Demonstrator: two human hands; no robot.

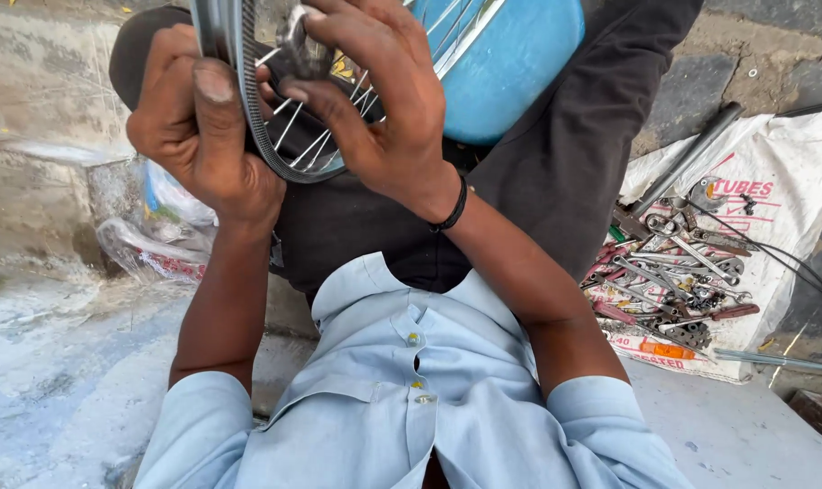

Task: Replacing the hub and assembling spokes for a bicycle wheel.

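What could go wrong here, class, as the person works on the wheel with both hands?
1. The right hand has its fingers among the thin spokes by the hub; they might be pinched if the wheel turns.
2. The left hand alone grips the rim, so it could slip.
3. Loose tools on the sack could be knocked about.

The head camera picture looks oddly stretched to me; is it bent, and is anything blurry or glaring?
Head view: wide-angle bending at the edges, even daylight, no hard shadows; the left hand and right hand on the spoked wheel are sharp; mild shine on its rim; the tools on the white sack stay readable.
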